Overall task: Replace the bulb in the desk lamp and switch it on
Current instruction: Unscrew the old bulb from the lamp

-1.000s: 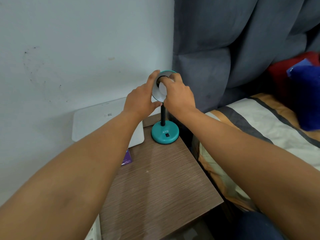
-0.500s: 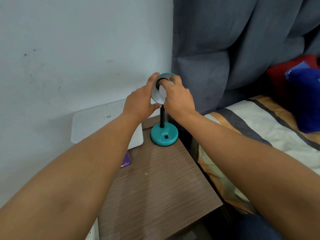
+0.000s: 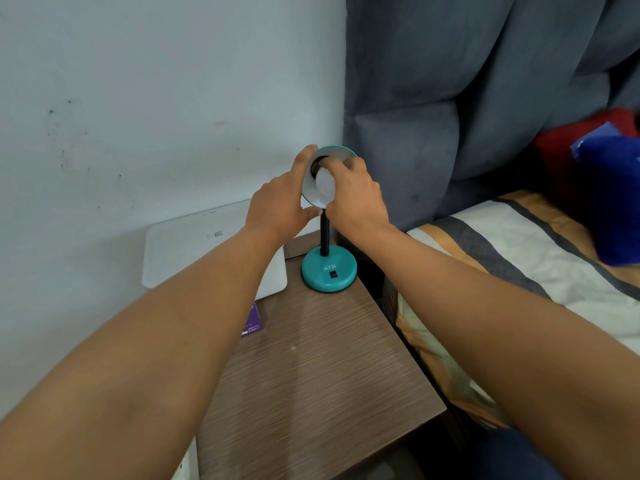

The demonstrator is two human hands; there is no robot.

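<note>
The near part of the counter [image 3: 311, 375], a wood-grain bedside top, is bare; both forearms cross above it toward the far edge. At the left edge a small purple card [image 3: 252, 323] lies flat, and behind it a white flat box [image 3: 194, 251] leans against the wall at the far left corner.

The desk lamp [image 3: 328, 268] stands at the far right corner, its teal base flat on the top with the switch [image 3: 333, 274] on the near face of the base, just below the lettering. A black stem rises to the shade [image 3: 313, 192], tilted so its open white inside faces the camera.

The left hand [image 3: 282, 202] is closed around the shade's left rim, forefinger over the top edge and thumb under the bottom edge. The right hand [image 3: 353, 199] has its fingertips pinched on the neck of the bulb [image 3: 325, 183], a white globe sitting at the socket in the middle of the shade. Whether it is being screwed in or out cannot be told.

To do this well, I judge the left hand should hold the shade rigid so the thin stem does not twist or the light base slide off the near corner. The right hand should turn the bulb straight on the socket's axis with light pressure, regripping in short turns, never squeezing the globe. The switch is best left alone until the bulb sits firm.
</note>
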